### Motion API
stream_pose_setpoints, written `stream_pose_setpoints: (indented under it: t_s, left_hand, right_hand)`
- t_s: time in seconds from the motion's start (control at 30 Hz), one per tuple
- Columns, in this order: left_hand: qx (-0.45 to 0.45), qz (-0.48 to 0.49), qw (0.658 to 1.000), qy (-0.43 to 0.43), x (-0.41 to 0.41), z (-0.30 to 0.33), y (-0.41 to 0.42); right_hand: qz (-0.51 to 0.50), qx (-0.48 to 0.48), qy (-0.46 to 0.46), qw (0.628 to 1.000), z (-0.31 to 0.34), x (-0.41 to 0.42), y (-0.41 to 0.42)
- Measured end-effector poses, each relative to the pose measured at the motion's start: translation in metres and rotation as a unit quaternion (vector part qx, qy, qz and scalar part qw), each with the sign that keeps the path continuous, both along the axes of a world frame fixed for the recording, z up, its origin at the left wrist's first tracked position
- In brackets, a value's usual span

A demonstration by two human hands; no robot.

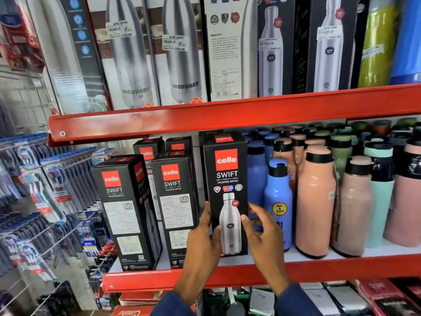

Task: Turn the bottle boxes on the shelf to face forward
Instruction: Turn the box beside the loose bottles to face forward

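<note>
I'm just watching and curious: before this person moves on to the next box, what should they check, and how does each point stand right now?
1. Held box shows its bottle picture to the front: ok.
2. Left hand and right hand on its two sides: ok.
3. Held box resting flat on the shelf: cannot tell, hands hide its base.
4. Blue bottle beside it upright: ok.
5. Middle box facing forward: not ok, label text side shows.
6. Left box facing forward: not ok, angled.

We find three boxes along the shelf [319, 258] front: left box [124, 210], middle box [176, 206], right box [226, 192]. Bottles [315, 201] stand right of them; more boxes [148, 151] stand farther back.
</note>
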State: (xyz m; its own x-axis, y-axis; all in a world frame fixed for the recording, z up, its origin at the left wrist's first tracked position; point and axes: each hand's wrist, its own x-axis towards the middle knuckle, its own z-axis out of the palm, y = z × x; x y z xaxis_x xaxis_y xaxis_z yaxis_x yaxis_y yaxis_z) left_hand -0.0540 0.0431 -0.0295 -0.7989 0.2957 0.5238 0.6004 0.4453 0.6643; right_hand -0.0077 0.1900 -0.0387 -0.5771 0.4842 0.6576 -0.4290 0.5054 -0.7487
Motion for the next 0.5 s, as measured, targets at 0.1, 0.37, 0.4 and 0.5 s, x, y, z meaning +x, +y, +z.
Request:
stream_pose_setpoints:
  t_s: [0.1,0.37,0.4,0.5]
  left_hand:
    - [-0.010,0.000,0.999,-0.032,-0.004,-0.008,0.000]
    - [-0.029,0.010,0.998,-0.057,-0.003,-0.014,0.002]
    - [-0.029,0.008,0.998,-0.058,-0.002,-0.014,0.002]
    - [-0.033,0.012,0.997,-0.062,0.002,-0.012,0.000]
  right_hand:
    - [-0.008,0.005,-0.012,1.000,-0.011,-0.004,-0.002]
    - [-0.015,0.027,-0.041,0.999,-0.031,-0.008,-0.001]
    - [-0.012,0.027,-0.046,0.998,-0.032,-0.007,-0.001]
    - [-0.010,0.027,-0.059,0.998,-0.034,-0.004,0.000]
